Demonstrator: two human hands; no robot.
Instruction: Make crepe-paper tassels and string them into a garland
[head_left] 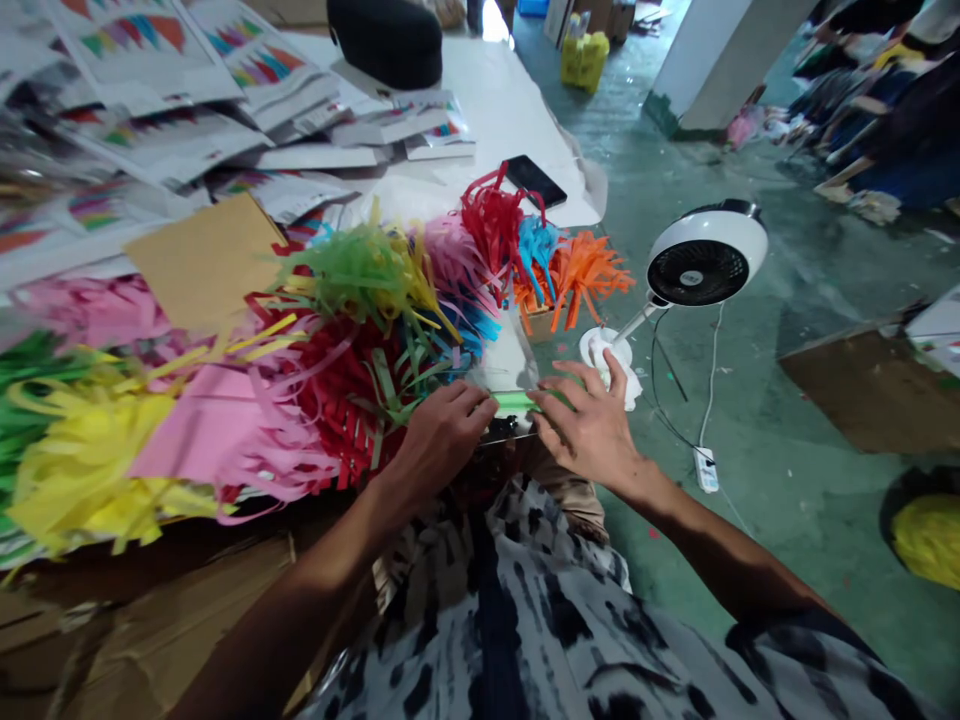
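Observation:
A narrow light-green paper strip [513, 400] runs crosswise at the table's front edge, between my two hands. My left hand [448, 428] has its fingers curled together over the strip's left end. At the right end, my right hand [589, 415] pinches the strip with its nearest fingers, while its other fingers are raised and spread. Beneath the strip is a whitish surface [508, 360] with a dark front edge. Just beyond and left of my hands lie fringed paper tassels: dark red [352, 390], green [349, 270], red [491, 225] and orange [589, 272].
Yellow [97, 455] and pink [225, 420] fringed paper, a tan card [206, 255] and packaged bunting [135, 50] cover the table's left. A phone [535, 181] and a black case [386, 40] lie farther back. A fan [705, 255] stands right, its cord trailing near a cardboard box [862, 380].

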